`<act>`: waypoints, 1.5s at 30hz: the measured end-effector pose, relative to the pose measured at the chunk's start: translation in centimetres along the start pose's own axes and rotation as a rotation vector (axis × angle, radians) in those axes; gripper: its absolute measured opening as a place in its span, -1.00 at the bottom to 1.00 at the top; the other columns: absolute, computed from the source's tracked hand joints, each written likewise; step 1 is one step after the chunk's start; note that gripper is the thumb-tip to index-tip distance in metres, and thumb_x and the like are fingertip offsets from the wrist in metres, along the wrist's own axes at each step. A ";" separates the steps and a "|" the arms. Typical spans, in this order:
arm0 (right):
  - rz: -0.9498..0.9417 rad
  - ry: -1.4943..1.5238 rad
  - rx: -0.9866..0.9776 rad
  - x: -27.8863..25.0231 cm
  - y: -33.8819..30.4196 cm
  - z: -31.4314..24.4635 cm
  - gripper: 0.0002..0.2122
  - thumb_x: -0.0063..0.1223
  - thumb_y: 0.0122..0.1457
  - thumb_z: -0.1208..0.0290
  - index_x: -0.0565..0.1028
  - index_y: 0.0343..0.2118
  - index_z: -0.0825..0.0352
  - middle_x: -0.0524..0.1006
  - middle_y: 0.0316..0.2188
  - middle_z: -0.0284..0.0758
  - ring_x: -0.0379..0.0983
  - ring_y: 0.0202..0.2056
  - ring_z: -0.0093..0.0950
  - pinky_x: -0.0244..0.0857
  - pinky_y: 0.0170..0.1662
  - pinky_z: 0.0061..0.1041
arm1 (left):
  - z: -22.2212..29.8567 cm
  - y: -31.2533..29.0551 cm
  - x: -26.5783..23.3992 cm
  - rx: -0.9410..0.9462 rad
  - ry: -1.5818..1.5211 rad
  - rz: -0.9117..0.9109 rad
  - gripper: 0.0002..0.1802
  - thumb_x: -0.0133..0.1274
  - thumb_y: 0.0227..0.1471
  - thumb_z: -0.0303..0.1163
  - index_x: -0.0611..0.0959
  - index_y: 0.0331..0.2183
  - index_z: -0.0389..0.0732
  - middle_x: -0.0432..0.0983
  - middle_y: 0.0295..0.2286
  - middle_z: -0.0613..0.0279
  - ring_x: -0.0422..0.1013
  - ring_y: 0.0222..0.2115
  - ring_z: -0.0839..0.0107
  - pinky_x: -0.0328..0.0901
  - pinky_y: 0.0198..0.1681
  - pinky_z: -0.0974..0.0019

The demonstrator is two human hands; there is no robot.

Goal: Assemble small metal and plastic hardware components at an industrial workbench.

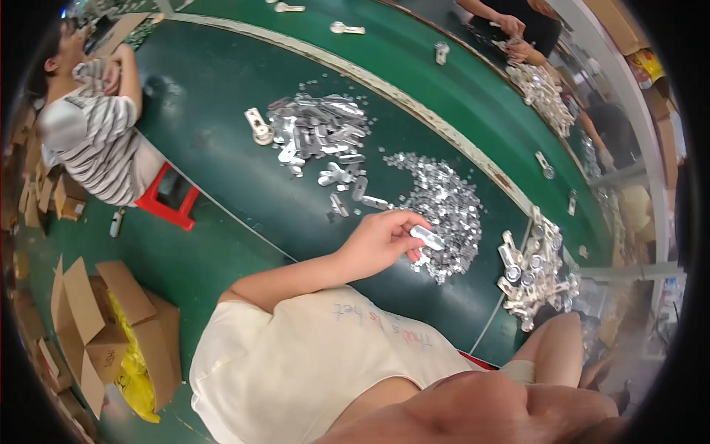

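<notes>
My left hand (388,240) is closed, its thumb and fingertips pinching a shiny silver oblong metal piece (427,237). It is held just over the near-left edge of a heap of small silver metal bits (452,214). Farther left on the table lies a pile of longer flat silver pieces (318,126), with a few strays between the two heaps. A white handle-shaped part with a round end (259,127) rests beside that pile. At the right is a heap of similar white-and-silver parts (536,270). My bent right arm (555,344) shows beside it, but the right hand is out of sight.
A raised pale rail (436,133) divides the dark table (214,96) from a green strip carrying scattered parts (347,28). A seated person in stripes (96,126) is at the left on a red stool (166,203). People work across the table. A cardboard box (166,333) stands lower left.
</notes>
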State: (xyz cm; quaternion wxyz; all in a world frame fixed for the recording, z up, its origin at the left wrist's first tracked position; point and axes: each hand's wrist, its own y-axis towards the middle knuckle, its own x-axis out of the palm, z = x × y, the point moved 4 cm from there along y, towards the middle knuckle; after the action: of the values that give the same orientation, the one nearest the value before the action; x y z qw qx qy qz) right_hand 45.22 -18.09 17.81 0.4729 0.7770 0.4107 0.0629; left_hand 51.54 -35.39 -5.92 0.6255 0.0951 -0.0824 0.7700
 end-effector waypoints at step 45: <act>1.397 0.203 0.727 -10.8 -16.8 23.2 -0.70 -0.12 0.11 0.44 0.27 -0.09 0.42 0.41 -0.34 -0.27 0.32 -0.38 -0.58 0.21 -0.31 -0.61 | -8.5 0.5 -5.0 -0.031 -0.241 0.155 -0.75 -0.04 -0.01 -0.60 0.45 -0.20 -0.35 0.47 -0.50 0.16 0.45 -0.49 0.46 0.37 -0.39 0.45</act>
State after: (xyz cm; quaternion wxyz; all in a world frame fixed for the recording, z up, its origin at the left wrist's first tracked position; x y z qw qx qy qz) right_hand 39.71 -37.85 -4.95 0.0009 0.9511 -0.1360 0.2774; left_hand 51.67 -38.10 -15.42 0.5511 0.1703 -0.1760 0.7977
